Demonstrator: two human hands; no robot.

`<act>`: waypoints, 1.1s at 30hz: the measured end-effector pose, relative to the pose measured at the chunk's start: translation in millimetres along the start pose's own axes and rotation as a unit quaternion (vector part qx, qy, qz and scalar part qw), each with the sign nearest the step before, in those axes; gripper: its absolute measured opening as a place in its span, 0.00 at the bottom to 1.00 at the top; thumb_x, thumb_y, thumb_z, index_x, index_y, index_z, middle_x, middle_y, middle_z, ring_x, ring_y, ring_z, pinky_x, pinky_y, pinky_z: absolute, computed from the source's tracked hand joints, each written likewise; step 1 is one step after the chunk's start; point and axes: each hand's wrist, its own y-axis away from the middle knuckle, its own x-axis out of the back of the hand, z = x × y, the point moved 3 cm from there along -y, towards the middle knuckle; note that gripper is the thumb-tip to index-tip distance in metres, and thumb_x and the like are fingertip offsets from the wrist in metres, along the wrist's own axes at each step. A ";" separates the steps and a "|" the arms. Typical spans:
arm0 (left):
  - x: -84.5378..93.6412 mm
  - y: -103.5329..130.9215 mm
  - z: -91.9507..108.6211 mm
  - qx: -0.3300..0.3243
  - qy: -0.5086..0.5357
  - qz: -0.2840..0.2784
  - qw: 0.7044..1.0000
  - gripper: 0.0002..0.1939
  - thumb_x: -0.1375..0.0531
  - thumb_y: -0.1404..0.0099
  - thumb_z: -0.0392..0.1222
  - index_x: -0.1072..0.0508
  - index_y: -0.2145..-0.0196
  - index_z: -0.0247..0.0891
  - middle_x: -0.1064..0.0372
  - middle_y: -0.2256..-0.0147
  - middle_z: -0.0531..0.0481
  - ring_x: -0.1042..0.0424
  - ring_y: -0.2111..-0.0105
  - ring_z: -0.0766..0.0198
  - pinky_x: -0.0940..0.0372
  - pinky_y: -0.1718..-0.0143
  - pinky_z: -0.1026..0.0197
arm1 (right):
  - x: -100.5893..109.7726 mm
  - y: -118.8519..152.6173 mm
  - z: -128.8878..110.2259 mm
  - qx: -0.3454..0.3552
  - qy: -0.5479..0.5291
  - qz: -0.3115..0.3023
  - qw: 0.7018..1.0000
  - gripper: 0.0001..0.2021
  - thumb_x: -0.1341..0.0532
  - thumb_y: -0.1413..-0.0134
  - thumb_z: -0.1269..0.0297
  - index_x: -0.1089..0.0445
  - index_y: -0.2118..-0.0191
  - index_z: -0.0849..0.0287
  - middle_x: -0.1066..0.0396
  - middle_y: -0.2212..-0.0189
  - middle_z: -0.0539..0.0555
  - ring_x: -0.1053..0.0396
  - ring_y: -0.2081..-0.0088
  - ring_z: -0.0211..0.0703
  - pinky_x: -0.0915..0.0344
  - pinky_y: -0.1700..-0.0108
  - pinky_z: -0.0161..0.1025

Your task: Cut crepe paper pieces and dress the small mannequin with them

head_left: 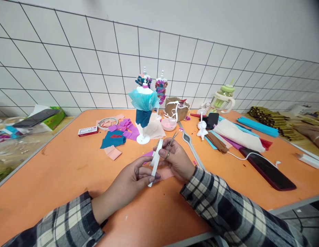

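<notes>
A narrow white strip, apparently tape (155, 162), slants upright between my hands above the table. My left hand (135, 178) pinches its lower end between thumb and fingers. My right hand (176, 159) has its thumb pressed on the upper part, and a slim pair of metal tweezers (173, 137) sticks up from the same hand. Under my hands lies a peach paper piece (166, 173). Straight ahead stands a small white dress form (143, 138) wearing a turquoise ruffle (144, 99) over dark teal paper (143, 117).
Purple paper scraps (127, 127), a teal sheet (110, 140) and a tape roll (108, 122) lie left of the form. Behind are decorated forms (161, 89) and a paper bag (177, 109). A phone (269, 169), crepe paper (236, 133) and a bottle (222, 99) are to the right.
</notes>
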 end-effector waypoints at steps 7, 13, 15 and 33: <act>-0.6 0.3 -2.0 0.014 -0.008 -0.062 0.998 0.34 0.35 0.43 0.41 0.43 0.43 0.36 0.23 0.68 0.49 0.24 0.66 0.59 0.35 0.63 0.58 | 12.2 -8.0 -1.5 -0.015 0.006 0.009 1.000 0.20 0.29 0.57 0.57 0.40 0.66 0.57 0.27 0.69 0.50 0.28 0.70 0.37 0.30 0.76 0.30; -1.5 9.3 5.4 -0.019 0.000 -0.074 0.997 0.33 0.35 0.43 0.40 0.43 0.43 0.38 0.24 0.70 0.52 0.25 0.68 0.62 0.35 0.64 0.59 | 8.5 -7.9 -2.7 -0.029 -0.087 0.011 0.996 0.22 0.27 0.61 0.58 0.40 0.68 0.58 0.26 0.72 0.49 0.29 0.74 0.33 0.31 0.77 0.25; -4.1 14.9 6.6 -0.039 0.020 -0.100 0.994 0.33 0.35 0.42 0.41 0.44 0.42 0.40 0.24 0.69 0.50 0.25 0.67 0.61 0.35 0.64 0.59 | 7.2 -7.7 -1.8 -0.049 -0.104 -0.009 0.993 0.22 0.27 0.62 0.56 0.40 0.68 0.58 0.25 0.72 0.50 0.29 0.76 0.33 0.30 0.76 0.27; 7.9 7.5 14.2 -0.082 -0.131 0.088 0.984 0.09 0.43 0.37 0.46 0.33 0.62 0.40 0.27 0.74 0.53 0.28 0.73 0.63 0.36 0.70 0.64 | 5.6 -2.7 -1.1 0.135 0.337 -0.002 0.932 0.12 0.36 0.49 0.62 0.31 0.58 0.58 0.28 0.71 0.49 0.35 0.75 0.33 0.39 0.71 0.32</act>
